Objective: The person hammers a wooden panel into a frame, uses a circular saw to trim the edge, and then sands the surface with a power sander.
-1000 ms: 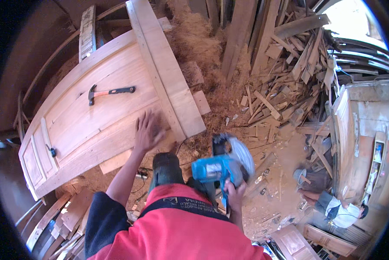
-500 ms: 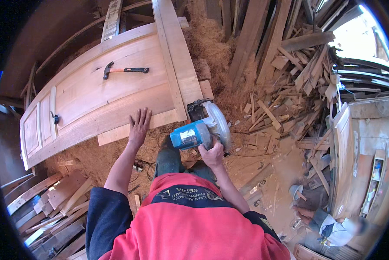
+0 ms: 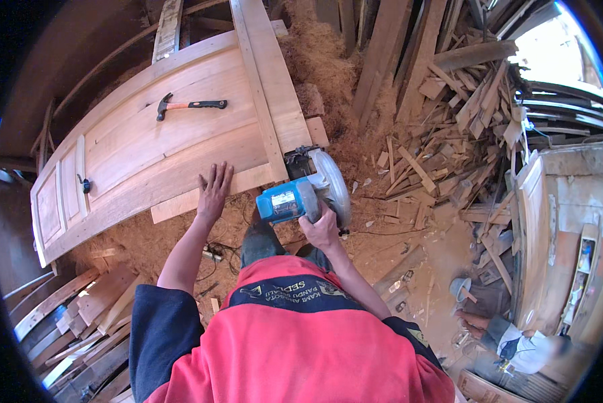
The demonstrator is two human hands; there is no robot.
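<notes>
Right hand is wrapped around the rear handle of a blue corded-style circular saw, a firm closed grip. The saw sits at the near right corner of a panelled wooden door, its dark base plate up against the near end of a pale plank that runs across the door's right end. Blade's hidden from up here, so I honestly can't tell whether it's in the wood or just beside it.

Left hand isn't holding anything: it's palm down with the fingers spread, at the door's near edge, where a lighter board pokes out from below. It's left of the saw, well apart from it.

On the door itself there's a claw hammer with an orange and black handle, lying near the middle with its head to the left. Farther left, a small dark object sits by one of the rails.

Shop's pretty messy: sawdust past the plank, a big heap of wood offcuts on the far right, and more stacked boards near left. Another person in a light top is down at the near right, by a grey bucket. The one with the saw has a red shirt with dark sleeves.
</notes>
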